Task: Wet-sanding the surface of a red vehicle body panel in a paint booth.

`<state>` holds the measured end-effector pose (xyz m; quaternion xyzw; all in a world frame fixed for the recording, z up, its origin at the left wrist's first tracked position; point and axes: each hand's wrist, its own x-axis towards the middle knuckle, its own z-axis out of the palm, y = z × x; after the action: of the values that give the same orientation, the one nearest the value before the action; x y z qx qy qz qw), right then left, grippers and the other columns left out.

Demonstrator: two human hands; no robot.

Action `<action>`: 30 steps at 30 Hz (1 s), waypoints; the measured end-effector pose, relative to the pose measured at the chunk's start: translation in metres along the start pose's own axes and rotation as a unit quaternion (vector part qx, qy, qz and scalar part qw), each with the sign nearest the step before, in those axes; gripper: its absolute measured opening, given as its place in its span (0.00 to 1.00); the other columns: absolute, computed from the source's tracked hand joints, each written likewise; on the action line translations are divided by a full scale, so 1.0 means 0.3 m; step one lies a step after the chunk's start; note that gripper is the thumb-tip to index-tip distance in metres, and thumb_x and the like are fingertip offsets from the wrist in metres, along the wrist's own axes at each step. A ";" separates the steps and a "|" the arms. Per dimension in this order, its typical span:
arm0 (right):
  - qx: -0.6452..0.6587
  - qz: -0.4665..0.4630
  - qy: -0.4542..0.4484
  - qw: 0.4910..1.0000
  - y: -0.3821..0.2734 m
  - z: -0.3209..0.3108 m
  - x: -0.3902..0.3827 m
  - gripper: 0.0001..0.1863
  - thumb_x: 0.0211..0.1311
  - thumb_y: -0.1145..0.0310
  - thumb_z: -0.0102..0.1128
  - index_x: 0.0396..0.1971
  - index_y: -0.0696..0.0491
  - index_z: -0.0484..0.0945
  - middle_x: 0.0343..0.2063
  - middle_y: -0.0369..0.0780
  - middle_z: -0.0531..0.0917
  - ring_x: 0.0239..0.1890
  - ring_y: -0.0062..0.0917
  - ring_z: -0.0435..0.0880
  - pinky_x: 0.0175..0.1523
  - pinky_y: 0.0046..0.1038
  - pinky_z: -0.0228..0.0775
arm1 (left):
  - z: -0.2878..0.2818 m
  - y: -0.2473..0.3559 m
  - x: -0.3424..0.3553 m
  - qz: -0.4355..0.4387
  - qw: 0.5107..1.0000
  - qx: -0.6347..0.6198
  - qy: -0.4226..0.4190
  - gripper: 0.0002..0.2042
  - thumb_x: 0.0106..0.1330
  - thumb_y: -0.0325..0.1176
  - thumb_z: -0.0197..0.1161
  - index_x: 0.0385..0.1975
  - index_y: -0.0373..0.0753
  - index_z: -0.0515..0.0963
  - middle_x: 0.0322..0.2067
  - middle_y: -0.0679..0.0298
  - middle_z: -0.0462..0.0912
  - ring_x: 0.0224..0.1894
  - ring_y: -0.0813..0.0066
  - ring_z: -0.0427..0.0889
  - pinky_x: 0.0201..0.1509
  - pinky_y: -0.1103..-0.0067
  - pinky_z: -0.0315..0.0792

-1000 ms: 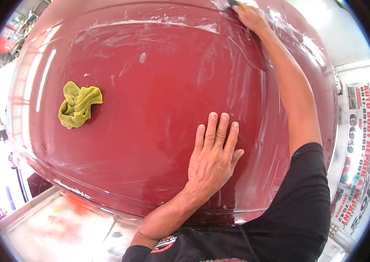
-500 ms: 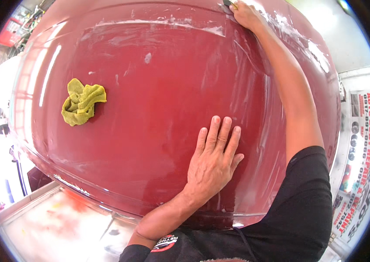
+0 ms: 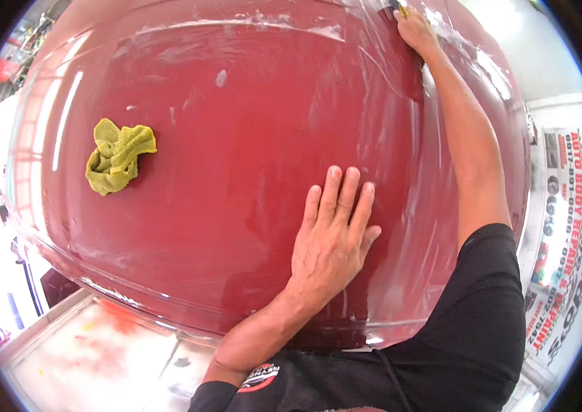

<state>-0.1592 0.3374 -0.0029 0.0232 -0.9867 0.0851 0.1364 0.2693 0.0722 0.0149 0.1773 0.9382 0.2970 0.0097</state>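
Note:
A large, curved red car panel (image 3: 236,178) fills the middle of the view, its glossy surface streaked with whitish wet film. My left hand (image 3: 332,237) rests flat on it near the front edge, fingers slightly spread, holding nothing. At the far right of the panel, my right hand (image 3: 414,31) is closed on a small dark tool (image 3: 396,5) with a yellowish part beside the fingers. Its exact kind is too small to make out, and the upper frame edge cuts close to it. A crumpled yellow-green microfiber cloth (image 3: 119,156) lies on the panel's left side.
Thick white suds (image 3: 490,69) lie along the panel's far right side. Beyond the right edge hangs a printed banner (image 3: 562,226) by a white wall. A pale surface stained red and orange (image 3: 92,343) lies below the panel's near left edge.
My right hand has slid to the right across the panel with the dark tool. My left hand stays flat in about the same place. The whole view has shifted slightly.

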 end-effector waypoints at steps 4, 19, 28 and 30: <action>0.033 -0.002 -0.030 0.999 -0.190 -0.044 -0.346 0.26 0.77 0.51 0.44 0.62 0.53 0.76 0.63 0.53 0.77 0.61 0.56 0.77 0.68 0.51 0.66 | -0.003 -0.037 -0.005 -0.020 0.999 0.032 0.008 0.29 0.77 0.52 0.54 0.71 0.43 0.69 0.77 0.52 0.57 0.82 0.52 0.46 0.82 0.55 0.44; 0.097 -0.026 0.041 0.994 -0.190 -0.058 -0.524 0.26 0.78 0.53 0.45 0.61 0.57 0.76 0.59 0.57 0.78 0.59 0.56 0.78 0.67 0.51 0.67 | -0.001 -0.026 -0.002 -0.018 0.999 0.021 0.027 0.28 0.76 0.50 0.56 0.71 0.42 0.69 0.76 0.52 0.59 0.81 0.52 0.48 0.81 0.54 0.47; 0.042 -0.191 0.060 0.979 -0.161 -0.026 -0.401 0.30 0.77 0.53 0.50 0.67 0.60 0.69 0.68 0.57 0.69 0.70 0.50 0.70 0.74 0.44 0.62 | -0.002 0.001 0.006 0.006 0.999 0.013 0.045 0.28 0.76 0.48 0.56 0.70 0.41 0.70 0.76 0.51 0.60 0.80 0.51 0.51 0.79 0.53 0.51; 0.070 -0.130 0.083 0.986 -0.147 -0.037 -0.220 0.22 0.74 0.58 0.49 0.53 0.59 0.79 0.54 0.59 0.81 0.58 0.54 0.79 0.64 0.47 0.70 | 0.005 0.003 0.017 0.012 0.998 0.004 0.053 0.27 0.76 0.47 0.56 0.70 0.40 0.70 0.75 0.51 0.61 0.80 0.50 0.52 0.79 0.54 0.51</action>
<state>-0.0898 0.2974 -0.0033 0.1533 -0.9522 0.1371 0.2259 0.2651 0.0755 0.0147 0.1726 0.9365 0.3021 -0.0446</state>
